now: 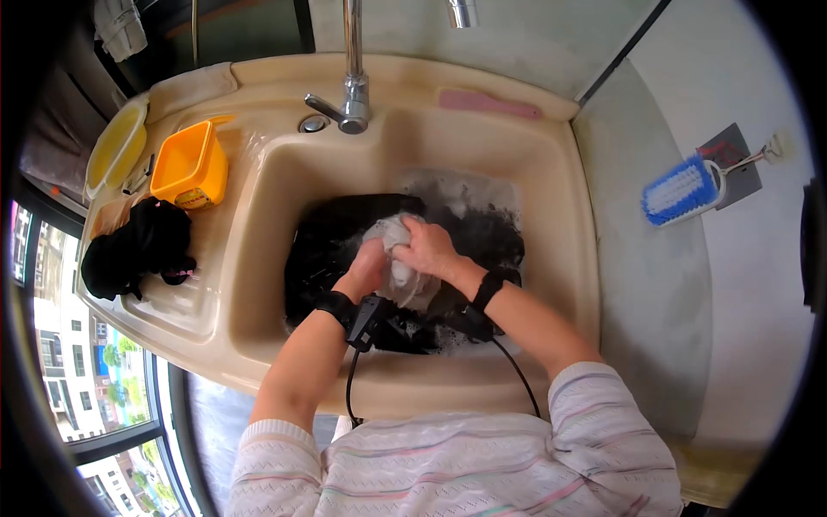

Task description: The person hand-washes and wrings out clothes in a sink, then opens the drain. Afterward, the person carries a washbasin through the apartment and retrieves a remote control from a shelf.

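Note:
In the middle of the sink (551, 207), both hands are closed on a wet, whitish, partly see-through cloth (403, 280). My left hand (369, 263) grips its left side, with most of the fingertips hidden in the folds. From the right, my right hand (428, 247) holds the upper part between thumb and fingers. Beneath the hands, dark fabric (332, 246) lies in soapy water, with foam (461, 185) toward the back right. Black bands with small devices and cables sit on both wrists.
A chrome faucet (354, 95) stands behind the sink. On the left drainboard are a yellow-orange container (191, 164), a pale yellow basin (121, 142) and a black cloth bundle (142, 248). A pink strip-like object (487, 104) lies on the back rim. A blue-and-white brush (685, 191) hangs at right.

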`<state>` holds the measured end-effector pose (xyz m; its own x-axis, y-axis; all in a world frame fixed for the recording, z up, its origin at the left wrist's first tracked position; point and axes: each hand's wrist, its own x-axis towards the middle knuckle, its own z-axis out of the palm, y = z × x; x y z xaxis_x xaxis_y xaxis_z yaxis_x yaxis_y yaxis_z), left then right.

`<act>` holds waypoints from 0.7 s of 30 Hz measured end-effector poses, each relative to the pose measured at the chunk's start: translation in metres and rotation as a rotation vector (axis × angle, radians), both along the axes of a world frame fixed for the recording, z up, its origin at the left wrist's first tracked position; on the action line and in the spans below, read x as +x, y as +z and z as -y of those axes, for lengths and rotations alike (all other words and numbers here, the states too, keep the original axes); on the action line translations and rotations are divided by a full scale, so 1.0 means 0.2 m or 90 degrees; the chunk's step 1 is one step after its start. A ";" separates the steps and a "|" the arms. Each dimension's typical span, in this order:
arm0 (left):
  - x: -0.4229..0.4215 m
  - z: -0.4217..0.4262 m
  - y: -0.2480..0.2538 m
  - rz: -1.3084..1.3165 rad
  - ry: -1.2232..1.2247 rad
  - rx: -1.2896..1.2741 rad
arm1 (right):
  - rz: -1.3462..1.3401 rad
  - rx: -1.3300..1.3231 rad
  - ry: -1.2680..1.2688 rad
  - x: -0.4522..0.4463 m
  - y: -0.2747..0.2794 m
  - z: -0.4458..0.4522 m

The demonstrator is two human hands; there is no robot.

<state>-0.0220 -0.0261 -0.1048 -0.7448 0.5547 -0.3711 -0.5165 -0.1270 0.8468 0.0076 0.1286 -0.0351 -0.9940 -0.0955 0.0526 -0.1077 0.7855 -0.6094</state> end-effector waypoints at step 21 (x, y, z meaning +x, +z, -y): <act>0.08 -0.04 0.08 -0.502 -0.492 -0.585 | 0.396 0.489 0.133 0.11 -0.41 -0.28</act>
<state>-0.0063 -0.0180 -0.0886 -0.5487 0.7025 -0.4533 0.4313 0.7023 0.5663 0.0301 0.1852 -0.1180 -0.7829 -0.0614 -0.6191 -0.1236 0.9906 0.0581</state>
